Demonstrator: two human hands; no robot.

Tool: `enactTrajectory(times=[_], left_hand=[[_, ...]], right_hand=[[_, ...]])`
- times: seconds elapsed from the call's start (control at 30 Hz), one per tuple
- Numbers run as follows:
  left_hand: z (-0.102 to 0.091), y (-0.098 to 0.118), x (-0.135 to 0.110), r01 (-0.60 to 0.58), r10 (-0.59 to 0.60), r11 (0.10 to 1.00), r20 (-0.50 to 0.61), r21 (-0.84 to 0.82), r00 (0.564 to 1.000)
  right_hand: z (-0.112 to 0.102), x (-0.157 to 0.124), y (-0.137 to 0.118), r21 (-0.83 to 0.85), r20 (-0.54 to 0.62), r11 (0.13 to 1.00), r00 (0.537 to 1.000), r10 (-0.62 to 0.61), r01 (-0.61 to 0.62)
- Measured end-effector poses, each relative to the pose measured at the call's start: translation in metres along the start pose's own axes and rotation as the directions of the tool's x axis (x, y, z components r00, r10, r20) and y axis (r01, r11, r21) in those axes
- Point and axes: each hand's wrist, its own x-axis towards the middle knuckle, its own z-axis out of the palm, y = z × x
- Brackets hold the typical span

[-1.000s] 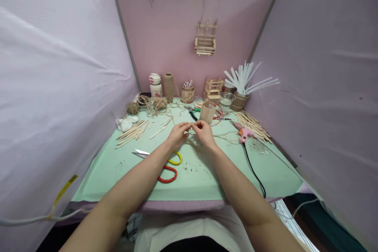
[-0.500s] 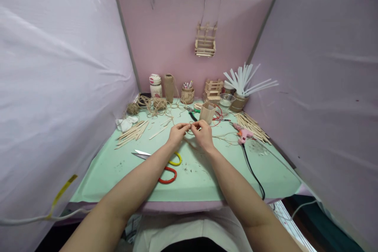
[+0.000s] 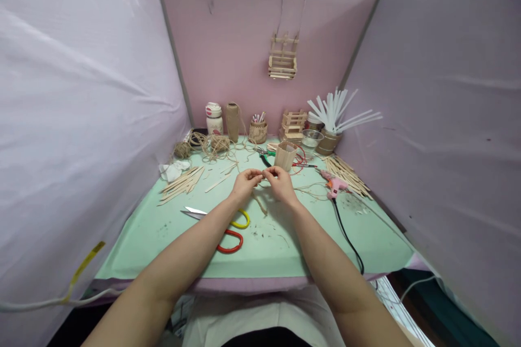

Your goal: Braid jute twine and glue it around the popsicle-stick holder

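Green cloth [image 3: 163,233] lies under the left hand [image 3: 244,183] and right hand [image 3: 280,183], pinched close together on what looks like brown string [image 3: 260,204], whose loose end at six o'clock has just swung straighter down, so they are probably still working on it.
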Motion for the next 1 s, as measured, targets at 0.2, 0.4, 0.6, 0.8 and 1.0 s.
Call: enactTrajectory(times=[0.2,0.4,0.6,0.8,1.0], left_hand=[[0.002,0.009,-0.008,-0.108,0.085,0.934,0.082,0.34,0.993],[0.011,0.013,-0.013,-0.231,0.146,0.883,0.23,0.408,0.962],[0.009,0.011,-0.01,-0.122,0.077,0.954,0.17,0.272,0.982],[0.007,0.012,-0.009,-0.03,0.018,0.996,0.139,0.086,0.99],[0.006,0.012,-0.005,0.108,-0.104,0.994,0.138,-0.023,0.985]], right_hand=[[0.0,0.003,0.007,-0.081,-0.067,0.997,0.998,0.004,-0.01],[0.0,0.007,0.013,-0.102,-0.315,0.989,0.947,0.071,-0.108],[-0.013,0.013,0.013,0.168,-0.047,0.974,0.986,0.161,-0.151],[-0.016,0.015,0.015,0.311,-0.013,0.924,0.971,0.237,-0.222],[-0.019,0.012,0.012,0.238,0.018,0.949,0.977,0.211,-0.209]])
